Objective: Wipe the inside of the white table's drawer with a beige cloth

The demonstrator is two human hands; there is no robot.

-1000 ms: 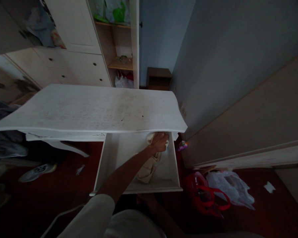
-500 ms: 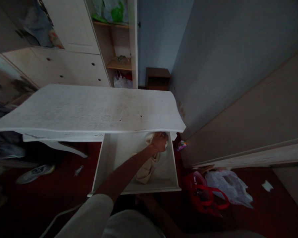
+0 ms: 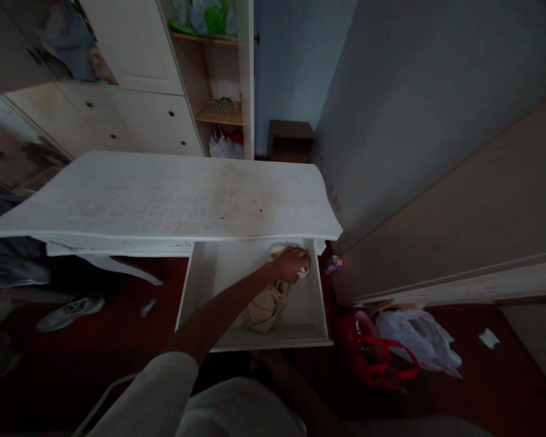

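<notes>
Just spread left hand flatter over beige cloth than half a second ago | cannot tell whether grasping or only pressing | see cloth inside open drawer, right of centre | see right hand dimly below drawer front, cannot read grip | likely still working cloth

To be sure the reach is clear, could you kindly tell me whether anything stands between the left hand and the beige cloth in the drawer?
Nothing visible does: the left hand touches the beige cloth near its far end, inside the open drawer; the palm's underside is hidden.
</notes>
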